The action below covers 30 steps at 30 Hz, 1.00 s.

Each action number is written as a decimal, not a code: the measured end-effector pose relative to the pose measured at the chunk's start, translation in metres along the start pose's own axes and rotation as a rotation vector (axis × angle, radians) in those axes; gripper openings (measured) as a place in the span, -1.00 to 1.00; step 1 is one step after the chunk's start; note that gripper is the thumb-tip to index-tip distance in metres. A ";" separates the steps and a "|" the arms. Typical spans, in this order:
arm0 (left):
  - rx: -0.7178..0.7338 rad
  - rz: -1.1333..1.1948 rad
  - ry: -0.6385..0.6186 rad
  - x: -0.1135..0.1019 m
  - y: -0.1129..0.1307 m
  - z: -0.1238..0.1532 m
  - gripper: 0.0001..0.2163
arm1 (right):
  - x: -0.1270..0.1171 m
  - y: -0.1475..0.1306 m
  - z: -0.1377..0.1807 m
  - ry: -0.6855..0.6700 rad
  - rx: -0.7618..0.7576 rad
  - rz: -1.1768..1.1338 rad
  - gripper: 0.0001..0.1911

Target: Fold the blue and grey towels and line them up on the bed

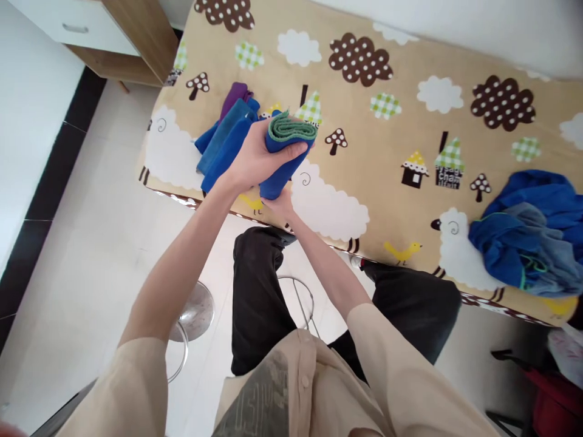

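A rolled blue towel with green stitched edging is held in the air above the bed's near edge. My left hand is closed around its upper part, with the thumb across the front below the coiled end. Under the lower end is my right hand, gripping it from below and behind; part of its fingers is hidden by the towel. Just left of my left hand lie several folded or rolled towels: a blue one, a grey-blue one and a purple one.
A crumpled heap of blue and grey-blue towels lies at the right on the patterned bed cover. A cabinet stands at the upper left. A metal stool base and a red bag are on the floor.
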State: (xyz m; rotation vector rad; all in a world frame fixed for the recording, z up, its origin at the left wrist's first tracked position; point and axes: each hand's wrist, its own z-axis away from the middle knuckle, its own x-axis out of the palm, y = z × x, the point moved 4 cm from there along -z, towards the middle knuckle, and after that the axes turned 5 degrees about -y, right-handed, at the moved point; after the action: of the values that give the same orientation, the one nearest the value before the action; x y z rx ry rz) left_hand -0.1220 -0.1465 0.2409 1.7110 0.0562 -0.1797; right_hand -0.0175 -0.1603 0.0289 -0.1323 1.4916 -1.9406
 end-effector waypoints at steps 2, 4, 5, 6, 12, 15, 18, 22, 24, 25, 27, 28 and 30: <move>0.021 -0.039 -0.010 -0.012 0.005 0.010 -0.58 | 0.016 -0.005 -0.009 -0.016 0.007 -0.003 -0.61; 0.022 -0.054 -0.016 -0.019 0.002 0.017 -0.58 | 0.028 -0.003 -0.016 -0.038 0.026 0.013 -0.63; 0.020 -0.053 -0.012 -0.022 -0.002 0.020 -0.57 | 0.032 -0.001 -0.019 -0.046 0.036 0.019 -0.63; 0.021 -0.050 -0.003 -0.024 -0.007 0.022 -0.56 | 0.035 0.002 -0.021 -0.051 0.048 0.023 -0.63; 0.048 -0.076 0.052 -0.033 -0.030 0.022 -0.51 | 0.040 0.015 -0.026 -0.020 0.078 0.003 -0.66; 0.035 -0.059 0.044 -0.035 -0.033 0.020 -0.52 | 0.038 0.015 -0.026 -0.023 0.075 0.021 -0.68; 0.025 -0.036 0.064 -0.036 -0.035 0.019 -0.52 | 0.036 0.013 -0.027 -0.018 0.072 0.041 -0.69; 0.047 -0.068 0.098 -0.040 -0.039 0.016 -0.49 | 0.036 0.013 -0.027 -0.021 0.034 0.027 -0.72; 0.051 -0.086 0.099 -0.042 -0.043 0.014 -0.48 | 0.035 0.012 -0.026 -0.027 0.024 0.020 -0.75; 0.047 -0.087 0.100 -0.042 -0.045 0.013 -0.47 | 0.035 0.012 -0.026 -0.027 0.025 0.019 -0.76; 0.032 -0.070 0.107 -0.042 -0.049 0.013 -0.46 | 0.034 0.011 -0.026 -0.025 0.031 0.021 -0.78; 0.021 -0.053 0.115 -0.041 -0.050 0.013 -0.46 | 0.033 0.011 -0.026 -0.024 0.030 0.026 -0.78; -0.006 -0.016 0.135 -0.041 -0.053 0.013 -0.45 | 0.032 0.010 -0.028 -0.025 0.027 0.041 -0.78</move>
State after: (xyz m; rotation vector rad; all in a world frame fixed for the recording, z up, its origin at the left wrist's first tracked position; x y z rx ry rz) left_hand -0.1704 -0.1485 0.1939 1.7155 0.1703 -0.0754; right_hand -0.0502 -0.1570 0.0003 -0.1127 1.4409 -1.9186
